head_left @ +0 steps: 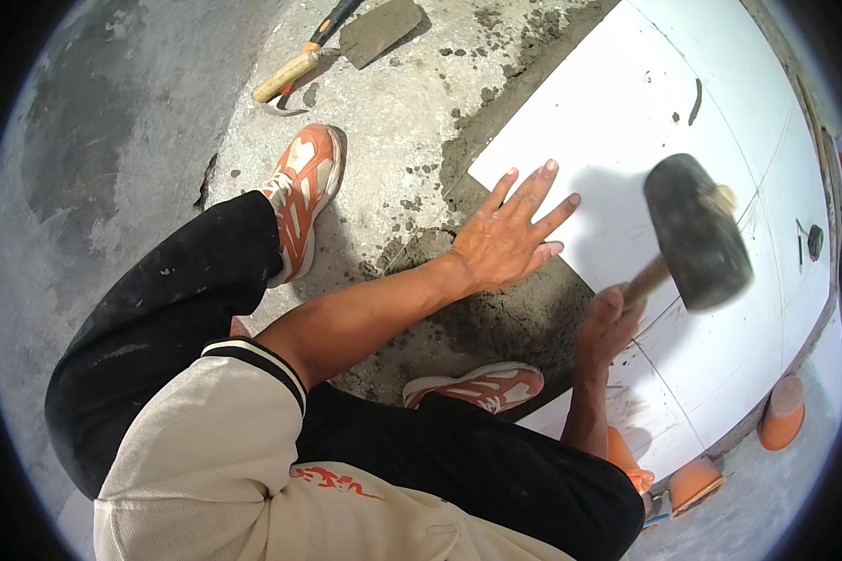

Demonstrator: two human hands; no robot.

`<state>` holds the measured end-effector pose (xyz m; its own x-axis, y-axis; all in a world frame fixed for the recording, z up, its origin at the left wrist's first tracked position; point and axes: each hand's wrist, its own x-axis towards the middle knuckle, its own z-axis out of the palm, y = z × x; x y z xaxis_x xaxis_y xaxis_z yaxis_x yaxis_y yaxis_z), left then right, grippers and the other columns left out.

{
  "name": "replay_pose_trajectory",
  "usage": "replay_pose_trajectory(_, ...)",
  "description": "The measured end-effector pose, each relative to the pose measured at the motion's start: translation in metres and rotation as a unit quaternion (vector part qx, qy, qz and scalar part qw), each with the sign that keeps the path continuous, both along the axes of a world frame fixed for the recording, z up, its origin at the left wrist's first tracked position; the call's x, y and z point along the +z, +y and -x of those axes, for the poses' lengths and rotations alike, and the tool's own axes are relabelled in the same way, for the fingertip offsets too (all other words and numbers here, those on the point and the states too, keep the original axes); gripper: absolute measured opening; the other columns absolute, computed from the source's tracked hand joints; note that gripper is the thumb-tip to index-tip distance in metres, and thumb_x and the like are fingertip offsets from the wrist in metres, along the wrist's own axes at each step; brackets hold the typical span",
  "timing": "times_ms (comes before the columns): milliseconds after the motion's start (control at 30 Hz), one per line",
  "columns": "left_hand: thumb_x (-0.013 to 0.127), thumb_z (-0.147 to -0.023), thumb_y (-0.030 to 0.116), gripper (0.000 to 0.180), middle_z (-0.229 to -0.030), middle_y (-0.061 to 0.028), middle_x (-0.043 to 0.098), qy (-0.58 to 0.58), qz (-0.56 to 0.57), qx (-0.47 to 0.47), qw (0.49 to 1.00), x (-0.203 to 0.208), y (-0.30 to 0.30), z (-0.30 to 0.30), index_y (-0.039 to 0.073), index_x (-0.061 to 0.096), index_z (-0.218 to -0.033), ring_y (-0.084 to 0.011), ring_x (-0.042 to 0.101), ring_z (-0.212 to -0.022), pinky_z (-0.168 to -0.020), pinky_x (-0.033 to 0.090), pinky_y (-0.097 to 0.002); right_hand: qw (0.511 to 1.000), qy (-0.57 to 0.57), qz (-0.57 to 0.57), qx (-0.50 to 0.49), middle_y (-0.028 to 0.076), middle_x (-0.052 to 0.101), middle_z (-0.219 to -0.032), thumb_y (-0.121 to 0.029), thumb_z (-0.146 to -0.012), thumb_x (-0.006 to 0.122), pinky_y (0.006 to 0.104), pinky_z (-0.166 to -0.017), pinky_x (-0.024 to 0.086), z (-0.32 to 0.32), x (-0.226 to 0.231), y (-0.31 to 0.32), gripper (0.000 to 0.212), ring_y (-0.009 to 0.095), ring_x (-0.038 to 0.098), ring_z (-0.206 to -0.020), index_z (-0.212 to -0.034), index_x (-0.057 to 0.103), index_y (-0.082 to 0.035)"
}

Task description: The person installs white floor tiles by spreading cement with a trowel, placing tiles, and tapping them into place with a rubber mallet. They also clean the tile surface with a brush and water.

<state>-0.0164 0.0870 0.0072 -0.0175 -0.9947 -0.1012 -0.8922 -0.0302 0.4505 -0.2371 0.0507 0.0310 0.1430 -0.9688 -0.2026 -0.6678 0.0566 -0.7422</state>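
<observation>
My left hand [505,238] has its fingers spread, with the fingertips over the corner of a large white tile [617,112] and the wrist above grey mortar [533,313]. My right hand [606,332] is closed round the wooden handle of a rubber mallet [697,234]. The mallet's black head is tilted over the white tiles, slightly blurred, and a dark shadow falls on the tile to its left. Thin joint lines part this tile from its neighbours. Part of the mallet's handle is hidden inside my right hand.
On the rough concrete at the top lie a trowel [379,35] with a wooden handle and an orange-and-black-handled tool [318,35]. My orange-and-white shoes [304,192] stand beside the mortar. Orange containers [781,416] sit past the tiles' right edge. A dark strip [695,101] lies on the tile.
</observation>
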Motion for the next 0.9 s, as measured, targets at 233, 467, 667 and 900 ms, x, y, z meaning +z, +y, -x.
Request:
replay_pose_trajectory(233, 0.041, -0.111, 0.048, 0.069, -0.173, -0.0284, 0.012, -0.024, -0.019, -0.005, 1.000, 0.005, 0.002, -0.006, 0.018, 0.021, -0.170, -0.0355, 0.017, -0.163, -0.132, 0.012, -0.0532, 1.000, -0.025, -0.013, -0.003, 0.014, 0.060, -0.074, -0.032, -0.109, 0.053, 0.0445, -0.065, 0.049, -0.008, 0.017, 0.000, 0.034, 0.030, 0.060, -0.067, -0.107, 0.057, 0.002)
replay_pose_trajectory(467, 0.049, -0.110, 0.044, 0.070, -0.168, -0.0358, 0.020, 0.004, 0.010, -0.009, 1.000, 0.008, 0.005, -0.011, 0.011, 0.027, -0.167, -0.0439, 0.022, -0.159, -0.129, 0.020, -0.0567, 0.999, 0.004, -0.039, 0.004, 0.019, 0.065, -0.076, -0.029, -0.107, 0.054, 0.0451, -0.066, 0.051, -0.012, 0.024, 0.001, 0.033, 0.037, 0.066, -0.068, -0.110, 0.056, 0.004)
replay_pose_trajectory(667, 0.052, -0.109, 0.040, 0.070, -0.167, -0.0396, 0.017, 0.037, 0.008, -0.015, 0.999, 0.016, 0.000, -0.011, 0.004, 0.030, -0.165, -0.0496, 0.023, -0.157, -0.128, 0.023, -0.0550, 0.997, 0.057, -0.024, 0.048, 0.021, 0.064, -0.080, -0.030, -0.110, 0.053, 0.0455, -0.070, 0.050, -0.009, 0.004, -0.001, 0.034, 0.029, 0.064, -0.071, -0.111, 0.058, 0.003)
replay_pose_trajectory(900, 0.046, -0.112, 0.036, 0.072, -0.166, -0.0445, 0.014, 0.118, 0.100, 0.029, 0.987, 0.002, -0.002, -0.012, -0.008, 0.021, -0.163, -0.0581, 0.025, -0.154, -0.124, 0.029, -0.0578, 0.995, -0.090, -0.044, -0.011, 0.023, 0.064, -0.076, -0.028, -0.106, 0.063, 0.0480, -0.064, 0.051, -0.004, 0.026, 0.025, 0.029, 0.046, 0.067, -0.072, -0.104, 0.056, 0.001)
